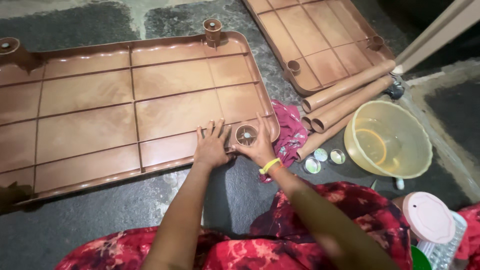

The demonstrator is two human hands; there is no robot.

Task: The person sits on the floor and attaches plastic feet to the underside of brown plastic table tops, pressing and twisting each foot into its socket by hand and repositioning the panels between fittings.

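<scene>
Two bare hands meet at the near right corner of a brown plastic table top (125, 110) lying upside down on the dark floor. The right hand (259, 146) curls loosely around the round leg socket (246, 135) at that corner, thumb on one side and fingers on the other, touching its wall rather than clamped tight. The left hand (211, 146) lies just beside it, flat and open, fingers spread on the ribbed underside. A yellow wristband (270, 165) sits on the right wrist. Just right of the grip lies a crumpled magenta cloth (290, 132); beyond it, brown tubular legs (345, 95), a few small round caps (325, 159) and a translucent yellow bowl (390, 140). A second upturned table top (320, 40) lies further off.
</scene>
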